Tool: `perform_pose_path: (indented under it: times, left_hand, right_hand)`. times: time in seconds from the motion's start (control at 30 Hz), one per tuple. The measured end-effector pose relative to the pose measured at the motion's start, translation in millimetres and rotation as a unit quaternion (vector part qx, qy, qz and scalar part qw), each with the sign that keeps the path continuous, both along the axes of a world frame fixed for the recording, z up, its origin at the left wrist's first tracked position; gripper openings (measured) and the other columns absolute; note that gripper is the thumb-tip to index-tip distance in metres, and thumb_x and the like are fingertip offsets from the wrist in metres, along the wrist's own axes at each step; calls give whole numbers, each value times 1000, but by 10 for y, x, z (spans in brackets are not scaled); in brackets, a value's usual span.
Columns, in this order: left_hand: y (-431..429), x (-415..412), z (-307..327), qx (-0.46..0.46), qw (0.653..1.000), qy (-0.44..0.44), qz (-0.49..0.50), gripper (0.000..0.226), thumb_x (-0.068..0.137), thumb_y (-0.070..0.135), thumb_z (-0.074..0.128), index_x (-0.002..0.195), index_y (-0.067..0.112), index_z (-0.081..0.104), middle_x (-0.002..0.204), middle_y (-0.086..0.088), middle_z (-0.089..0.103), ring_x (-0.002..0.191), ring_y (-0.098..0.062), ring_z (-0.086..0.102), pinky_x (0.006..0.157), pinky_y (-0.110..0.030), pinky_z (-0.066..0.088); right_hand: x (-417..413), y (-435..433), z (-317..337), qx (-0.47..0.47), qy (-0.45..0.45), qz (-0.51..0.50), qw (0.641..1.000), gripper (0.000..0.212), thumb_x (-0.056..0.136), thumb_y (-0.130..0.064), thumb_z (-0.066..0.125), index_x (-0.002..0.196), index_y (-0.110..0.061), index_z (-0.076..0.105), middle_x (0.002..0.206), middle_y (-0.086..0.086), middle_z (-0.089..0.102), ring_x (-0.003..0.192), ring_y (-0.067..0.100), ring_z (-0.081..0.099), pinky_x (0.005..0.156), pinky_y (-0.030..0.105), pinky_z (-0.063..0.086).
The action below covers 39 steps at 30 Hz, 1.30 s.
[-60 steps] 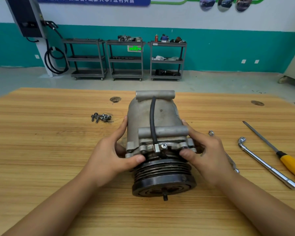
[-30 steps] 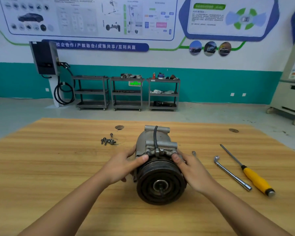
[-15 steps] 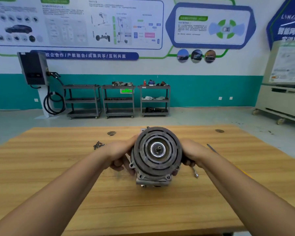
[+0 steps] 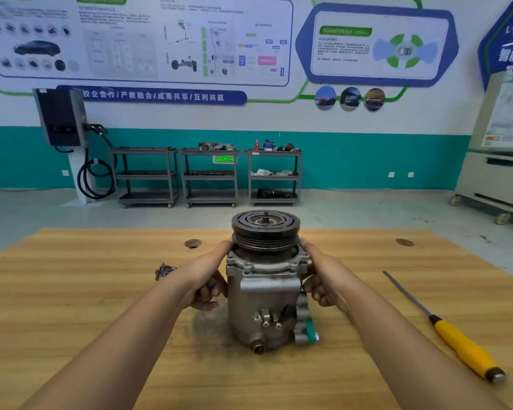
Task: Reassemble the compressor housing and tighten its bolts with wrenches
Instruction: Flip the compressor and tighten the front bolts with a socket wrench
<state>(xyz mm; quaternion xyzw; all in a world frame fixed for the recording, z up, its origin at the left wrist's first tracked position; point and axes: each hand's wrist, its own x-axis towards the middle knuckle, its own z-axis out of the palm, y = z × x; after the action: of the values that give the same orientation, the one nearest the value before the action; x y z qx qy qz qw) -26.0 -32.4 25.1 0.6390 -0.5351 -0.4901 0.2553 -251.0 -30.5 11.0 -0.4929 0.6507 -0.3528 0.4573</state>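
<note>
The grey metal compressor (image 4: 264,294) stands upright on the wooden table (image 4: 71,306), its dark grooved pulley (image 4: 265,232) on top and its ports with a green cap low at the front. My left hand (image 4: 206,276) grips its left side just under the pulley. My right hand (image 4: 323,279) grips the right side at the same height. A small pile of loose bolts (image 4: 164,270) lies on the table to the left of my left hand. No wrench shows in this view.
A long screwdriver with a yellow handle (image 4: 456,344) lies at the right of the table. Two round holes (image 4: 193,243) mark the table's far part. Beyond the far edge stand three grey shelf carts (image 4: 209,176) against a teal wall.
Both hands have turned the compressor from lying on its side, pulley toward me, to standing on end with the pulley up. The L-shaped wrench seen earlier at the right is now out of sight.
</note>
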Motion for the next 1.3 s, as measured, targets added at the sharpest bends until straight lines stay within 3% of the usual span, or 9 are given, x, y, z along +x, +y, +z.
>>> perform_pose_path:
  times: [0.23,0.33,0.43,0.53,0.67,0.83,0.93,1.03,1.3]
  left_hand:
    - [66,9,-74,-34,999,-24,-18,97,66,87,28,71,0,71,39,-2,44,33,-12,38,47,-22,49]
    - [119,-26,-91,-55,997,-50,0,97,69,87,21,72,3,70,46,-5,58,37,-13,50,50,-23,49]
    - [68,3,-129,-189,973,-129,20,95,64,87,15,104,16,64,94,-2,72,81,-15,65,74,-31,49]
    - [58,-18,-214,-247,969,4,-12,71,74,77,27,133,40,44,137,12,50,122,-10,46,103,-39,38]
    - [58,-82,-437,-233,948,215,-14,29,91,54,37,113,54,56,117,16,65,115,-9,58,93,-33,48]
    - [139,-38,-484,-294,934,192,-60,58,54,94,42,108,72,43,123,27,57,113,3,55,88,-21,50]
    - [180,-31,-553,-341,931,105,-74,93,42,95,49,125,62,24,145,19,30,127,2,38,103,-29,37]
    - [247,-86,-597,-412,910,8,-36,93,42,85,62,118,67,12,145,33,5,130,12,17,105,-25,24]
    - [362,-338,-719,-510,851,81,99,90,47,60,76,126,41,36,140,30,29,132,8,28,105,-11,30]
  right_hand:
    - [-39,-81,-229,-26,-79,-13,996,69,76,-77,35,82,-12,58,45,1,49,36,16,44,46,21,34]
    - [6,-79,-300,-35,-98,-22,994,98,70,-84,36,116,0,59,106,26,65,74,33,63,69,34,44]
    - [43,12,-348,-90,-96,-31,991,95,47,-95,36,96,-23,73,99,13,72,91,29,68,90,46,51]
    - [-33,95,-414,-227,-80,25,970,83,44,-99,38,90,-39,71,99,-9,73,99,13,65,91,36,50]
    - [-63,133,-423,-337,-23,118,934,74,60,-89,44,108,-34,59,109,-24,66,102,-6,59,79,8,44]
    - [-28,111,-469,-328,-66,87,938,52,68,-78,44,101,-41,61,103,-32,65,105,-8,57,80,9,43]
    - [-22,71,-470,-262,-141,50,953,33,72,-56,49,90,-39,71,102,-13,71,107,14,62,84,29,46]
    - [-17,83,-451,-271,-157,27,949,30,77,-53,51,91,-37,72,99,-9,73,101,16,65,72,24,49]
    - [40,157,-616,-364,-76,132,919,88,57,-79,63,134,-49,34,131,-27,51,121,-6,48,91,11,43]
